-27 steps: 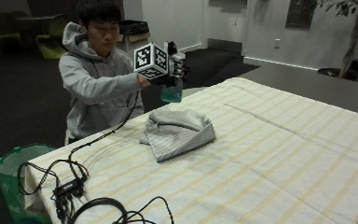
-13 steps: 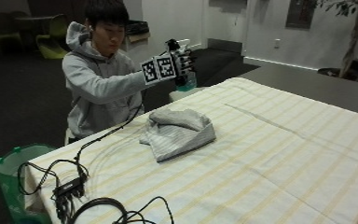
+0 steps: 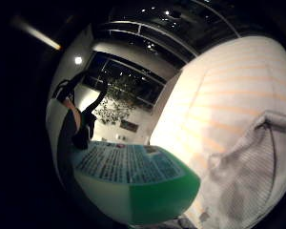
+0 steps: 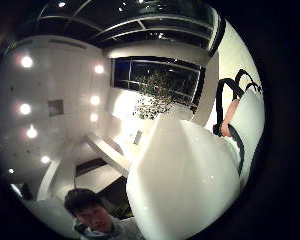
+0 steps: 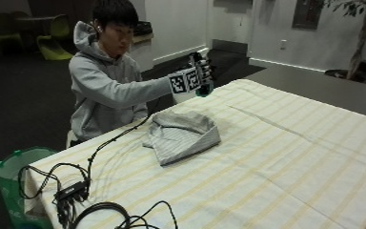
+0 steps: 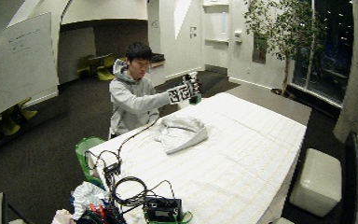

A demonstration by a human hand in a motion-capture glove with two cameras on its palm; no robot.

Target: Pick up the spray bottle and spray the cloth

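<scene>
My gloved right hand [image 5: 199, 70] is raised at the table's far edge and grips the spray bottle [image 5: 203, 89], whose green lower part shows under the hand. In the little finger side palm view the bottle [image 3: 133, 181] fills the frame, with its printed label and green liquid; my fingers [image 3: 76, 119] curl round it. The thumb side palm view shows its white body [image 4: 185, 175]. A grey striped cloth [image 5: 183, 133] lies crumpled on the table [image 5: 284, 157], below and in front of the bottle, apart from it. The cloth [image 3: 257, 176] also appears beside the bottle.
A yellow-striped tablecloth covers the table. Black cables and a small box [image 5: 72, 191] lie at its near left corner. A green bin [image 5: 12, 167] stands beside that corner. The seated person's grey sleeve [image 5: 132, 90] reaches over the table edge.
My hand has carried the bottle a little to the right, further from the person's body and towards the table. The cloth has not moved.
</scene>
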